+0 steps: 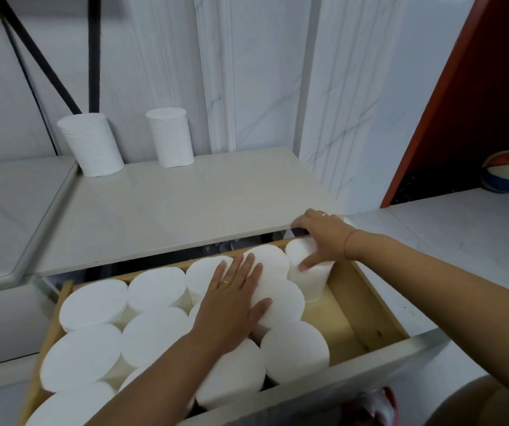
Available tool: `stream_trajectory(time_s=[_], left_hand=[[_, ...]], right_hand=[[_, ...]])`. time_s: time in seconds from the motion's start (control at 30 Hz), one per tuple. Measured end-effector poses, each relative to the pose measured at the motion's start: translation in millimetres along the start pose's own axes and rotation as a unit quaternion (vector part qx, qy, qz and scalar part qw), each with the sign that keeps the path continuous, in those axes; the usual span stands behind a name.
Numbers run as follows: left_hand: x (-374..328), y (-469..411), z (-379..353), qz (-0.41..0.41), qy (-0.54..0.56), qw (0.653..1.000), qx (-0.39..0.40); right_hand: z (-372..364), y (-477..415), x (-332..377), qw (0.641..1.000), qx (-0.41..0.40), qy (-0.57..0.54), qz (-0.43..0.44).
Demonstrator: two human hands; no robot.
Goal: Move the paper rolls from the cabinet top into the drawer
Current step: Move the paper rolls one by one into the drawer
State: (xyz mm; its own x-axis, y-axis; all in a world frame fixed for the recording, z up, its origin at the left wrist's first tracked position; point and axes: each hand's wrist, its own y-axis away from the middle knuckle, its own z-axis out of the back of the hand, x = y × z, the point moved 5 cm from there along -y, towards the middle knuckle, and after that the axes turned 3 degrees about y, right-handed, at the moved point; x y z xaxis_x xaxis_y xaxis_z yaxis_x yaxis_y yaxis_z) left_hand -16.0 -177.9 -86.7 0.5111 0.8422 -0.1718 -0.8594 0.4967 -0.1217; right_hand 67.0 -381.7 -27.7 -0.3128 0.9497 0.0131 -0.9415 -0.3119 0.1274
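Observation:
The wooden drawer [370,305] stands pulled out and holds several upright white paper rolls packed side by side. My left hand [231,299] lies flat with straight fingers on top of the rolls in the middle of the drawer. My right hand [324,238] grips a roll [308,281] standing at the drawer's back right corner, thumb on its side and fingers over its top. Two more white rolls stand on the cabinet top [185,204] at the back: one [92,144] at the left, one [171,137] nearer the middle.
Bare wood shows at the right side of the drawer. A white marbled wall rises behind the cabinet. Black straps [44,63] hang at the upper left. A ball [508,175] lies on the ledge at the far right beside a red panel.

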Motion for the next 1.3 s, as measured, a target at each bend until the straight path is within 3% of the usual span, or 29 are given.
stream_trajectory(time_s=[0.33, 0.5, 0.63, 0.87, 1.13, 1.3], left_hand=[[113.1, 16.3, 65.5, 0.093, -0.035, 0.991, -0.086], [153.2, 8.4, 66.3, 0.129, -0.045, 0.987, -0.082], [159.3, 0.0, 56.7, 0.126, -0.03, 0.989, -0.068], [157.9, 0.0, 56.7, 0.109, -0.006, 0.986, -0.125], [157.7, -1.9, 55.5, 0.114, -0.025, 0.985, -0.126], [157.8, -1.6, 55.2, 0.117, -0.025, 0.985, -0.124]], right_hand=[[107.6, -125.6, 111.5, 0.977, -0.14, -0.147, 0.068], [131.0, -201.5, 140.6, 0.971, -0.19, -0.135, 0.058], [140.6, -253.0, 150.5, 0.969, -0.22, -0.105, 0.042], [140.6, -322.3, 151.5, 0.975, -0.2, -0.095, 0.031], [148.4, -345.7, 151.9, 0.963, -0.23, -0.139, 0.028], [152.3, -340.8, 155.7, 0.964, -0.25, -0.088, 0.027]])
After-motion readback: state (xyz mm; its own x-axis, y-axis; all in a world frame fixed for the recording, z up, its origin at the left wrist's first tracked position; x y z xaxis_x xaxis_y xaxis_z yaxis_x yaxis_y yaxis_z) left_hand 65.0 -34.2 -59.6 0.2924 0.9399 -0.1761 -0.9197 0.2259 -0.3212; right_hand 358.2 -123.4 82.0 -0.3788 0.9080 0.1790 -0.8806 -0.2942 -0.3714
